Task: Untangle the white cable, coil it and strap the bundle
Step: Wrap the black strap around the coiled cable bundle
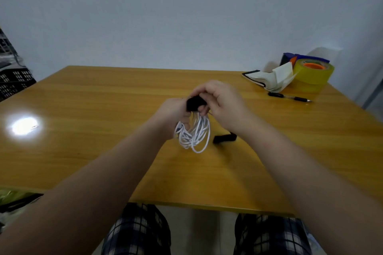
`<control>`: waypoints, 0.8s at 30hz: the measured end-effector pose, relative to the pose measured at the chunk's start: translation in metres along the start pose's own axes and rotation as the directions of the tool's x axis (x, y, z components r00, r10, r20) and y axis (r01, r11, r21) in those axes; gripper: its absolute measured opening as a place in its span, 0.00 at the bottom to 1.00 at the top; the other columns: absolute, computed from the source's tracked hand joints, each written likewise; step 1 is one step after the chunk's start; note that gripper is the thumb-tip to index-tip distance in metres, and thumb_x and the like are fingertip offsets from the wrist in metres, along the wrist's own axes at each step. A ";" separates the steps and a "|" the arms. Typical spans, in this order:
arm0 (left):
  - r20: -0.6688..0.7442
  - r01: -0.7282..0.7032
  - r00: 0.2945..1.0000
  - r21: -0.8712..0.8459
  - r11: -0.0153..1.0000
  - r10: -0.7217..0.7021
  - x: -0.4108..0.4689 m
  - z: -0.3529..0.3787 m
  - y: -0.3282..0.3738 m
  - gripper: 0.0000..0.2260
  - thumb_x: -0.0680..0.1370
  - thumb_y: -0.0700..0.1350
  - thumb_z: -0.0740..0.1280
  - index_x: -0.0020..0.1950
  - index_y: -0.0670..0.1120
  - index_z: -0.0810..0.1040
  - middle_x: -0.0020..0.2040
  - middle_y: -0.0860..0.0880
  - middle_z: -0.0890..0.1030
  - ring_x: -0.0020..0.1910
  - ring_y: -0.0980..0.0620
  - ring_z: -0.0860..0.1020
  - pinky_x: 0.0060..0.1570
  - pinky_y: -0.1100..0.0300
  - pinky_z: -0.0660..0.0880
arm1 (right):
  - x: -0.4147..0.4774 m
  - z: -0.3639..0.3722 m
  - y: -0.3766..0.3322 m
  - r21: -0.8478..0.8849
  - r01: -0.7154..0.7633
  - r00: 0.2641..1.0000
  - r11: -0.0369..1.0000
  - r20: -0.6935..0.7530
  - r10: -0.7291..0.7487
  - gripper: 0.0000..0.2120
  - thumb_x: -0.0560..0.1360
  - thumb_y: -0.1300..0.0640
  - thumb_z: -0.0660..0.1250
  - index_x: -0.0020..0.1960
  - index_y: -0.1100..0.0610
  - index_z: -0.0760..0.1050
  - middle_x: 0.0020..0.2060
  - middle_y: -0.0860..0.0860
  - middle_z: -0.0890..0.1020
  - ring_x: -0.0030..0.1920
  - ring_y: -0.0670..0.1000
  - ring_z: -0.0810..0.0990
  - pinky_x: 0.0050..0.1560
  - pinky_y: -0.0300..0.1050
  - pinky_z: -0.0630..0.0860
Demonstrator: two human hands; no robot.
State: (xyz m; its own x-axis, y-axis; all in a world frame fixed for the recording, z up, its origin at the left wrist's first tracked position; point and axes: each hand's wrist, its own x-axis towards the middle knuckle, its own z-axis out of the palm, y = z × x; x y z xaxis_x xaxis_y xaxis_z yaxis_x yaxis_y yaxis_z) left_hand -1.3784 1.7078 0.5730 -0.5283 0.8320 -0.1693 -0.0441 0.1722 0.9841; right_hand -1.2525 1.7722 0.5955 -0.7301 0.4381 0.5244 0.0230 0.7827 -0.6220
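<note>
- Nearest of all, below both hands, two knees in plaid trousers (136, 232) show under the front edge of the wooden table (103, 99).
- Both bare forearms reach forward over the table and meet above its middle.
- Beneath the grip, the white cable (196, 134) hangs as a loose coil of several loops. Its lowest loop is at or just above the tabletop; contact cannot be told.
- Just right of the coil and under the right wrist, a spare black strap (224, 138) lies flat on the table, apart from the cable.
- At the top of the coil the left hand (174, 109) has its fingers curled round the gathered loops, clamped on them.
- Against it, the right hand (221, 99) has thumb and fingers closed together, pinching a black strap (194, 103) that sits across the top of the bundle between the two hands.
- How far that strap wraps round the loops is hidden by the fingers.
- Beyond the grip to the right lie a pen (290, 97), an open notebook (267, 80) and a yellow tape roll (313, 72), well apart from the hands.
- Far left of the grip, off the table, stands a dark crate (14, 80).
</note>
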 end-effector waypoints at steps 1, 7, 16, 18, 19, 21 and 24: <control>-0.030 -0.011 0.999 -0.008 1.000 0.011 -0.002 0.000 0.000 0.14 0.78 0.43 0.65 0.33 0.42 0.70 0.19 0.50 0.66 0.16 0.54 0.64 0.24 0.63 0.62 | -0.002 0.004 0.005 -0.096 0.071 0.997 0.993 0.010 -0.070 0.11 0.77 0.65 0.58 0.50 0.63 0.79 0.42 0.55 0.78 0.38 0.48 0.78 0.40 0.37 0.73; -0.131 0.004 0.991 -0.270 0.963 -0.041 -0.001 0.001 0.000 0.16 0.78 0.52 0.66 0.38 0.41 0.74 0.29 0.45 0.73 0.23 0.50 0.74 0.26 0.62 0.72 | -0.020 0.016 0.015 -0.270 0.102 0.991 0.957 0.113 -0.074 0.12 0.71 0.56 0.71 0.52 0.60 0.79 0.47 0.54 0.81 0.49 0.51 0.76 0.48 0.42 0.72; -0.230 -0.113 0.968 -0.058 0.992 0.096 0.000 0.003 -0.009 0.14 0.79 0.53 0.65 0.40 0.45 0.69 0.32 0.46 0.71 0.30 0.50 0.70 0.30 0.58 0.69 | -0.016 0.017 0.004 -0.612 0.162 0.920 0.774 0.378 0.107 0.16 0.77 0.58 0.59 0.62 0.45 0.72 0.53 0.49 0.81 0.50 0.55 0.78 0.39 0.48 0.73; -0.245 -0.139 0.961 -0.023 0.990 0.129 -0.002 0.005 -0.010 0.14 0.79 0.52 0.64 0.40 0.45 0.69 0.31 0.48 0.70 0.29 0.52 0.69 0.26 0.61 0.67 | -0.014 0.017 0.000 -0.612 0.166 0.913 0.774 0.391 0.113 0.12 0.77 0.56 0.60 0.59 0.47 0.73 0.51 0.48 0.80 0.50 0.54 0.78 0.39 0.49 0.73; -0.249 -0.144 0.959 -0.016 0.990 0.135 -0.003 0.006 -0.009 0.14 0.79 0.52 0.64 0.39 0.44 0.69 0.30 0.48 0.70 0.28 0.52 0.69 0.24 0.63 0.68 | -0.014 0.017 0.000 -0.592 0.152 0.915 0.792 0.386 0.113 0.11 0.77 0.56 0.61 0.58 0.48 0.74 0.52 0.47 0.80 0.51 0.53 0.77 0.41 0.49 0.74; -0.249 -0.161 0.956 0.008 0.987 0.157 -0.005 0.007 -0.009 0.15 0.79 0.52 0.64 0.39 0.43 0.69 0.31 0.47 0.71 0.29 0.52 0.70 0.22 0.66 0.68 | -0.013 0.015 -0.001 -0.583 0.133 0.928 0.801 0.357 0.105 0.10 0.77 0.58 0.61 0.55 0.48 0.74 0.52 0.45 0.80 0.51 0.51 0.77 0.40 0.48 0.74; -0.216 -0.226 0.948 0.061 0.972 0.234 -0.006 0.010 -0.010 0.15 0.79 0.51 0.65 0.38 0.44 0.68 0.30 0.46 0.70 0.29 0.50 0.69 0.26 0.62 0.68 | -0.017 0.016 0.000 -0.566 0.135 0.964 0.813 0.264 0.024 0.08 0.77 0.59 0.60 0.51 0.51 0.76 0.51 0.47 0.79 0.49 0.52 0.77 0.36 0.48 0.73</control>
State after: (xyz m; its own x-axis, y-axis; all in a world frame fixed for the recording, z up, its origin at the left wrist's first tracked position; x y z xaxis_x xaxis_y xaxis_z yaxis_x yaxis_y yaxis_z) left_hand -1.3666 1.7065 0.5638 -0.6941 0.7153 0.0817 0.1285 0.0114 0.9916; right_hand -1.2512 1.7572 0.5773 -0.8839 0.3245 0.3369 0.3070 0.9458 -0.1055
